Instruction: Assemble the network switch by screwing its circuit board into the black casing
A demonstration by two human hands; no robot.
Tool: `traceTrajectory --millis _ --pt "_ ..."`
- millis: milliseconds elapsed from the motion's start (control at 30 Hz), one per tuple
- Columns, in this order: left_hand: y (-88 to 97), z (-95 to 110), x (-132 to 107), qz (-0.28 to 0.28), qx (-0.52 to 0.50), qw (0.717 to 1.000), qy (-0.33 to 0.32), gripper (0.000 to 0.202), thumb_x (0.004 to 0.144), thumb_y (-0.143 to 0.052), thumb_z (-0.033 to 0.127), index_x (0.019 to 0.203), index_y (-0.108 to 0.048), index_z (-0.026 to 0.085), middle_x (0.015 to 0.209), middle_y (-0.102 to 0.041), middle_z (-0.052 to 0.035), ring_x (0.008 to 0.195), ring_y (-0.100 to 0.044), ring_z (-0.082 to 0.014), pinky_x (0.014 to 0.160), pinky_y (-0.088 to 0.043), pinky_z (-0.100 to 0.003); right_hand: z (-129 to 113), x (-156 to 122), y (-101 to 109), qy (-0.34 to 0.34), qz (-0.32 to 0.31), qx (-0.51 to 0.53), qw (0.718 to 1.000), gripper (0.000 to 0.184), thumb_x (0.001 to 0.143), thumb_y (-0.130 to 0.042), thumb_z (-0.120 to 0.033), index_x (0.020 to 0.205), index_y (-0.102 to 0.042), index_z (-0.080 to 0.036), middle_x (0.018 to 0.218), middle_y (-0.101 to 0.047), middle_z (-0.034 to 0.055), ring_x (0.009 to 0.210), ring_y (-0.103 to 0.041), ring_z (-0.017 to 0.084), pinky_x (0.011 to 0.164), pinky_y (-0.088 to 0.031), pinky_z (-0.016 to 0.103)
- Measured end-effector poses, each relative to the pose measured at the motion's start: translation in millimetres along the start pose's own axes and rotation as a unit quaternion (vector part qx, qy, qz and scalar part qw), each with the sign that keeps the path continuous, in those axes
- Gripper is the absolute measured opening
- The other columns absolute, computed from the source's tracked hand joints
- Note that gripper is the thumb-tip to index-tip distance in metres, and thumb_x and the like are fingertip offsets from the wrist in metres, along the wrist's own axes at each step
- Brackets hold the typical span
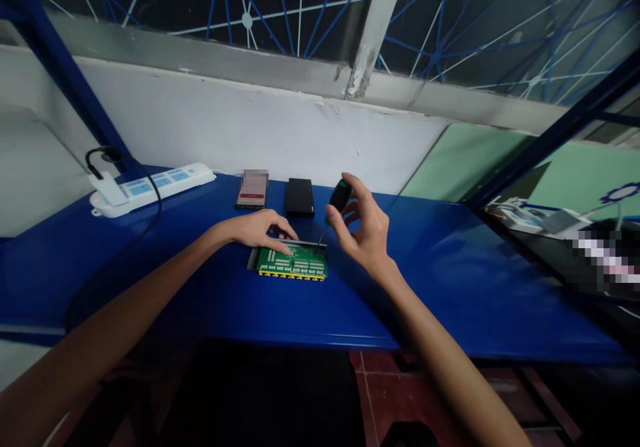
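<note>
A green circuit board [305, 263] with a yellow-toothed front edge and rows of pale connectors lies on the blue table, set in a grey metal casing. My left hand [260, 228] holds it at the back left, thumb on the board's top and fingers over the rear edge. In my right hand [367, 223], pinched between thumb and fingers, is a screwdriver [341, 197] with a black and green handle. Its thin shaft slants down to the board's back right corner; whether the tip touches is too small to tell.
Behind the board lie a phone [252, 189] with a lit screen and a black box [299, 197]. A white power strip [155, 189] with a black cable stands at the back left. The blue table [450, 287] meets a white wall. Cluttered items [540, 220] sit far right.
</note>
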State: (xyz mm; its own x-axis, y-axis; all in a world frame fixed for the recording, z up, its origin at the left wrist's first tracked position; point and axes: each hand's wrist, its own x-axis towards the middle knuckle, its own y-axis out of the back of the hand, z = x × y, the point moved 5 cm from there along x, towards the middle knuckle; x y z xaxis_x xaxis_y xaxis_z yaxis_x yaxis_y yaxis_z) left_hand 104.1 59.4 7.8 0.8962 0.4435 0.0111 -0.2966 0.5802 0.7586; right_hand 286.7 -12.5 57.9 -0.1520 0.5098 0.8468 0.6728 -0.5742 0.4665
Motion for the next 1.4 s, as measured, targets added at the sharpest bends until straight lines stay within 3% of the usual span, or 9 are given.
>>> traceTrajectory --millis 133,300,500,633,733,900,1200,1400 --pt "-0.1 0 0 0.004 -0.001 1.0 -0.003 0.041 0.08 -0.068 0.049 0.11 -0.072 0.021 0.105 -0.071 -0.0085 0.09 -0.064 -0.0203 0.077 -0.049 -0.032 0 -1 -1 -0.005 -0.002 0.009 1.0 0.052 0.093 -0.05 -0.028 0.143 -0.035 -0.028 0.101 -0.065 0.0027 0.056 -0.06 0.01 0.054 -0.052 0.027" --pt "0.9 3 -1 0.0 0.007 1.0 -0.001 0.044 0.081 -0.067 0.05 0.115 -0.069 0.021 0.106 -0.071 -0.0079 0.094 -0.064 -0.0213 0.082 -0.049 -0.034 -2 1 0 0.004 -0.01 -0.005 1.0 0.054 0.089 -0.058 -0.033 0.139 -0.039 -0.026 0.091 -0.062 0.0013 0.055 -0.056 0.011 0.053 -0.05 0.028" --pt "-8.2 21 -2 0.002 0.078 0.997 0.019 0.077 0.074 -0.067 0.063 0.139 -0.05 0.024 0.132 -0.059 -0.0088 0.115 -0.057 -0.0261 0.094 -0.046 -0.038 -3 1 1 0.002 -0.032 0.023 0.999 0.051 0.095 -0.047 -0.026 0.144 -0.035 -0.024 0.098 -0.063 0.004 0.064 -0.06 0.012 0.06 -0.053 0.028" --pt "-23.4 37 -1 0.018 0.182 0.983 0.021 0.099 0.067 -0.066 0.074 0.147 -0.037 0.024 0.14 -0.051 -0.0123 0.124 -0.05 -0.0328 0.103 -0.038 -0.045 -3 1 3 0.007 -0.005 0.01 1.0 0.053 0.092 -0.056 -0.031 0.142 -0.039 -0.026 0.092 -0.062 0.0017 0.058 -0.057 0.01 0.057 -0.052 0.027" --pt "-31.7 46 0 0.034 0.239 0.97 0.014 0.106 0.063 -0.064 0.079 0.146 -0.038 0.019 0.139 -0.05 -0.016 0.123 -0.049 -0.0353 0.103 -0.036 -0.047 -4 1 3 0.016 -0.008 0.005 1.0 0.053 0.09 -0.06 -0.033 0.14 -0.043 -0.025 0.091 -0.061 0.0022 0.06 -0.057 0.011 0.057 -0.052 0.027" --pt "-39.6 49 3 0.053 0.284 0.957 -0.001 0.093 0.068 -0.063 0.075 0.138 -0.048 0.015 0.129 -0.054 -0.0166 0.116 -0.052 -0.0348 0.099 -0.037 -0.047 -6 0 0 0.011 -0.03 0.024 0.999 0.053 0.096 -0.047 -0.028 0.146 -0.033 -0.026 0.098 -0.064 0.0032 0.066 -0.061 0.011 0.062 -0.054 0.027" --pt "-42.7 46 6 0.071 0.292 0.954 -0.007 0.074 0.078 -0.06 0.064 0.135 -0.052 0.016 0.124 -0.056 -0.0144 0.109 -0.055 -0.0319 0.094 -0.041 -0.045 -4 -2 1 0.008 -0.011 0.009 1.0 0.052 0.094 -0.052 -0.028 0.144 -0.037 -0.027 0.089 -0.063 0.0012 0.062 -0.06 0.011 0.059 -0.053 0.027" --pt "-41.6 44 8 0.065 0.273 0.96 -0.013 0.072 0.079 -0.061 0.063 0.134 -0.053 0.017 0.123 -0.057 -0.0142 0.109 -0.056 -0.0313 0.092 -0.044 -0.043 -5 -2 0 0.016 -0.03 0.022 0.999 0.053 0.095 -0.048 -0.027 0.146 -0.034 -0.026 0.107 -0.064 0.0057 0.068 -0.062 0.012 0.061 -0.054 0.028"
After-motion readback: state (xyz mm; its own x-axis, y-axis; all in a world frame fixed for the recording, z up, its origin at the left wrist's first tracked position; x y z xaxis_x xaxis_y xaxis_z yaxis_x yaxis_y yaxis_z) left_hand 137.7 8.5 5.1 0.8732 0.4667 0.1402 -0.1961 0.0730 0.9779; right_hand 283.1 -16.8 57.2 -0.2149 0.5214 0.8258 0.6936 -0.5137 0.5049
